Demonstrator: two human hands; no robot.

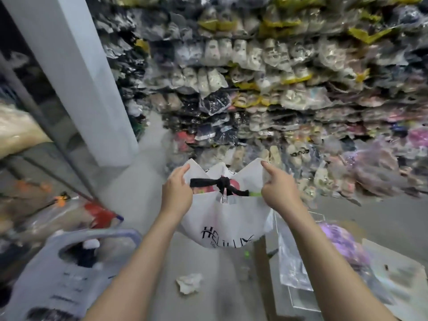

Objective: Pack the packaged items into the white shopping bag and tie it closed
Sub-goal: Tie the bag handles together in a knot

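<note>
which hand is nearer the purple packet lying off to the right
Right. The right hand pinches the white shopping bag at its right top edge, up and left of the purple packet; the left hand grips the far edge, across the bag.

**Views:** one, head-worn.

**Position:** above and behind both forearms, which enter from the lower edge of the frame and run toward its centre.

**Facing:** forward and down. The floor [208, 286] fills the lower centre. Stacked packaged goods [278, 77] fill the upper right, and a white pillar [76, 66] leans across the upper left.

**Lens:** wide-angle. Straight lines tilt and bow toward the frame edges, and the margins are blurred.

**Nearness:** arm's reach from the left hand [177, 193] and right hand [281, 189], both at frame centre on the white shopping bag [231, 214]. The stacked goods lie well beyond.
</note>
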